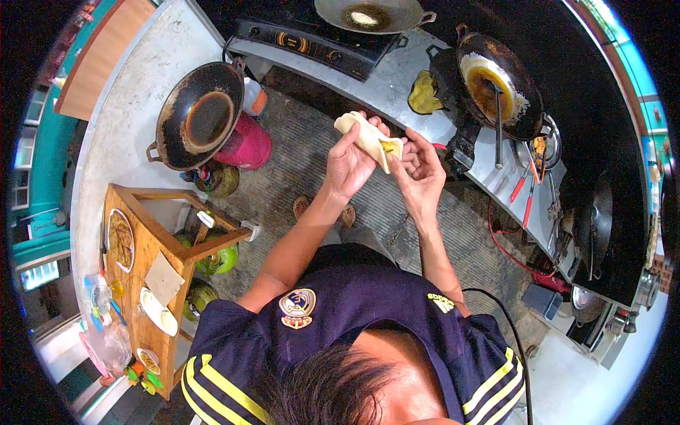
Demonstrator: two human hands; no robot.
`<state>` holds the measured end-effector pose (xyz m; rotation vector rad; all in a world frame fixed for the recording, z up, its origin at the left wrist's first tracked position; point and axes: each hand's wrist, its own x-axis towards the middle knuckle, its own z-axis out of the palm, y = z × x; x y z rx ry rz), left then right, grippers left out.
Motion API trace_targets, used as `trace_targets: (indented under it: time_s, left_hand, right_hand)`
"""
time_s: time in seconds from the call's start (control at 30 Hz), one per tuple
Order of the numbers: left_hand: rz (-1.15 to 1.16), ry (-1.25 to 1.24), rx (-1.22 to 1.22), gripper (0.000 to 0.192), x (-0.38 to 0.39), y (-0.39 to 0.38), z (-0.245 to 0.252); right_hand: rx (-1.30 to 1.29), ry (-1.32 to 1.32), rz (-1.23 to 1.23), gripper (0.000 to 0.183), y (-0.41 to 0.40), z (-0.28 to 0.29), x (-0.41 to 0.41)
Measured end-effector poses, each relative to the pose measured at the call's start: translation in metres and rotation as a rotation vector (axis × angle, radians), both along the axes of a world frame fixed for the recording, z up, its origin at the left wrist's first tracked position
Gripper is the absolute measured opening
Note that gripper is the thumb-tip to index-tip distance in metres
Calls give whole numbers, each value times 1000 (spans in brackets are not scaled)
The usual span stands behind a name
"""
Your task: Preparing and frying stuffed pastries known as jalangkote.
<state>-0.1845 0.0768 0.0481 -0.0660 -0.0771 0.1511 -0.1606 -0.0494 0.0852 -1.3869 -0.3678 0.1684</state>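
Note:
A rolled piece of pale flatbread dough with a yellow filling showing at its right end lies across my left hand, whose thumb presses on its side. My right hand touches the filled end, thumb and forefinger at the dough's edge, the other fingers curled. Ahead of both hands, a wok holding a pale piece in its middle stands at the stove. On the right is a dark wok with brown oil and a metal utensil resting in it.
A blackened wok with dark liquid stands left, near a pink container. A wooden table at the left bears plates. A yellow cloth and red-handled tools lie on the metal counter; gas cylinders stand on the floor.

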Motion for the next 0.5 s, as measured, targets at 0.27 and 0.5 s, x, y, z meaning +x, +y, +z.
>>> trace_targets:
  time_s: [0.27,0.5]
  left_hand:
    - [-27,58,114,25,-3,-9,-9]
    - [7,74,139,25,-2,-7,-10]
  right_hand:
    - [-248,-73,-98,21,-8,-17,6]
    - [-238,-209,-72,25,-10,-8,9]
